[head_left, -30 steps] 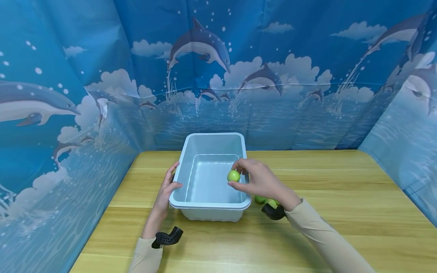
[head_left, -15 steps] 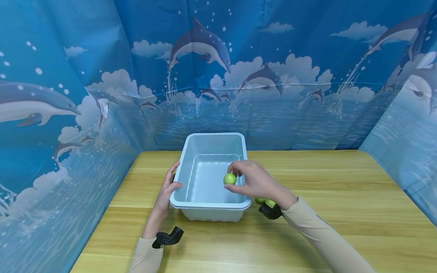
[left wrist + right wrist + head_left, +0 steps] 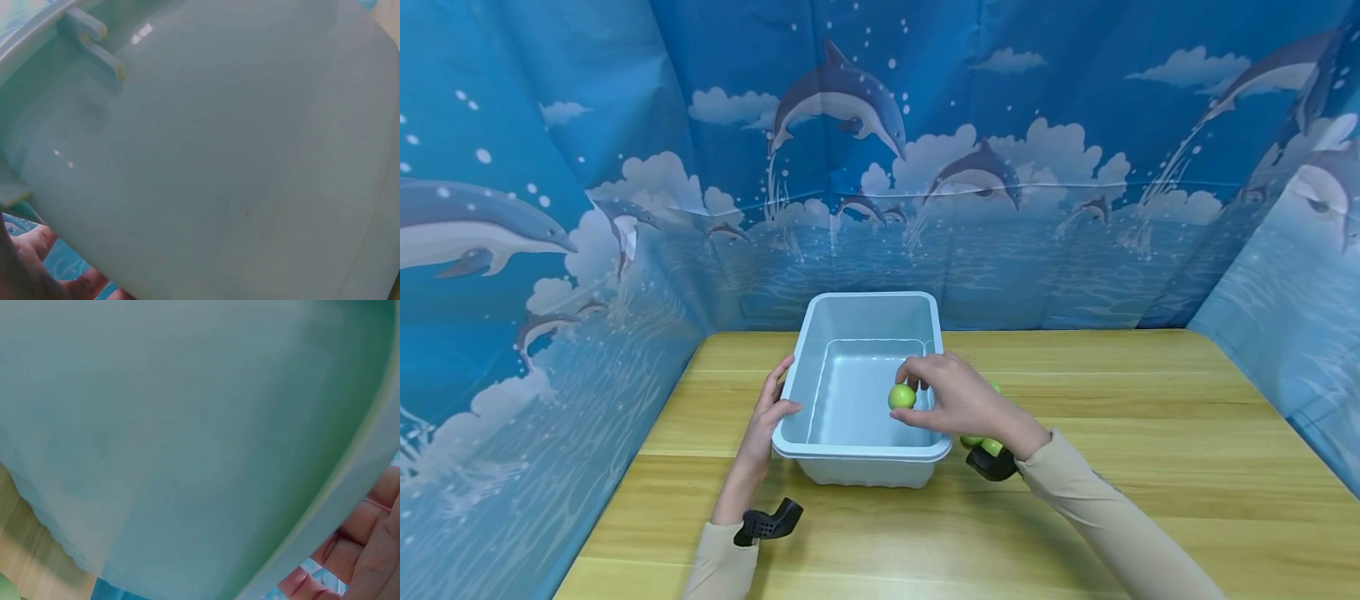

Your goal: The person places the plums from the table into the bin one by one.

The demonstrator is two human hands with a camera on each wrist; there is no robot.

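A pale blue-grey plastic bin (image 3: 862, 452) sits on the table. On its left side my left hand (image 3: 766, 418) holds the rim, thumb over the edge and fingers along the outside; the left wrist view shows the bin's outer wall (image 3: 237, 150) and some fingertips. Above the bin's interior, near its right wall, my right hand (image 3: 953, 398) pinches a small round green fruit (image 3: 902, 397), like a lime, between thumb and fingers. The right wrist view has the bin's wall (image 3: 175, 437) and part of the right hand (image 3: 359, 550), but the held fruit is hidden there.
Several more green fruits (image 3: 972, 441) lie on the wooden table (image 3: 1112, 400) right of the bin, partly hidden by the right wrist and its black camera (image 3: 992, 465). A blue dolphin-print cloth (image 3: 880, 258) hangs behind and at both sides.
My right hand has moved slightly left and down over the bin with the green fruit in its fingers. The left hand and the bin have stayed in place.
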